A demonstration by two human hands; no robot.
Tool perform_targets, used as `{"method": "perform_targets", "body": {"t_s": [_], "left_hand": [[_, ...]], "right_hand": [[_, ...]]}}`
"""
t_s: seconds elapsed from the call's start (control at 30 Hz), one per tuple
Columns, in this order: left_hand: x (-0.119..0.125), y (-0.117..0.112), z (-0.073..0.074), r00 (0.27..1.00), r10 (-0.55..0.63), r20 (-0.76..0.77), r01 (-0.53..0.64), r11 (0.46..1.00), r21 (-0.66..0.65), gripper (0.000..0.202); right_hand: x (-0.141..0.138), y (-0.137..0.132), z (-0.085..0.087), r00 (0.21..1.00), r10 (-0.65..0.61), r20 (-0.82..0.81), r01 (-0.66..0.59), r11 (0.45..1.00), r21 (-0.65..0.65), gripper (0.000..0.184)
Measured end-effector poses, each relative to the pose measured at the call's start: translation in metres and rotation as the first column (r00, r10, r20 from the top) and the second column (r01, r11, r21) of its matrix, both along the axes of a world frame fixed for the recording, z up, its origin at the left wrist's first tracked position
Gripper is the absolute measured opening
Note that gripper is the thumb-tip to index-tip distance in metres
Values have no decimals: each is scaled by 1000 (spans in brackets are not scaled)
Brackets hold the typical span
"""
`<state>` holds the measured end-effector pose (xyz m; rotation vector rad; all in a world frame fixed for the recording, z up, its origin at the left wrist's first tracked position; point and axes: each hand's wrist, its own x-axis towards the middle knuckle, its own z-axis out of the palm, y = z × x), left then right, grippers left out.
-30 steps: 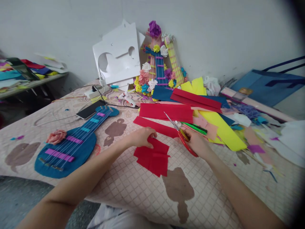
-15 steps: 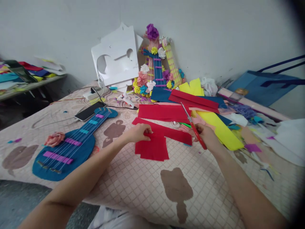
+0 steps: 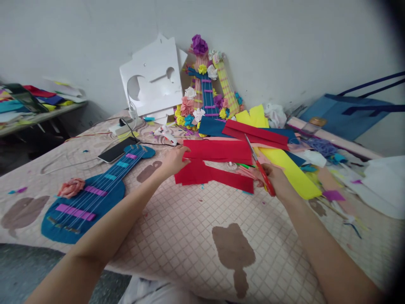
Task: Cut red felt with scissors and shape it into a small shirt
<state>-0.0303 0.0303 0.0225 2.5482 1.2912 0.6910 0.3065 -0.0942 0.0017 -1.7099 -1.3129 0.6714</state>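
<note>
one red sheet (image 3: 218, 150) | left hand (image 3: 174, 161) at edge | right hand (image 3: 276, 179) holds scissors (image 3: 258, 166)

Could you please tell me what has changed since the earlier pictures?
The left hand moved forward, and the small red pieces moved with it to the red strip. The right hand, still holding the scissors, shifted rightward. The blue guitar stayed put.
</note>
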Motion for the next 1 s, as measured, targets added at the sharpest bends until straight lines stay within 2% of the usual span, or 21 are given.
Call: {"method": "perform_targets", "body": {"t_s": [0.07,0.17,0.3,0.4,0.53,0.7,1.0], "left_hand": [[6,-8,2,999,-18,39,18,1000,7,24],[21,-14,8,993,-84,82,88,995,-52,20],[50,-4,17,986,-156,60,159,986,-41,20],[74,12,18,988,-128,-91,129,992,9,19],[98,29,11,978,-125,-165,137,989,63,18],[118,39,6,981,-92,-170,119,981,151,37],[143,62,4,994,-45,-100,58,989,134,30]], "right_hand": [[-5,0,2,997,-3,-78,2,1000,-7,41],[-13,-2,6,985,-11,-171,10,1000,-6,43],[-21,-6,12,967,3,-256,-1,1000,10,42],[-22,-8,15,957,16,-291,-11,1000,21,41],[-24,-9,19,947,17,-320,-11,1000,22,43],[-30,-9,23,949,10,-315,-7,1000,12,46],[-32,-8,21,953,16,-303,-15,1000,7,44]]}}
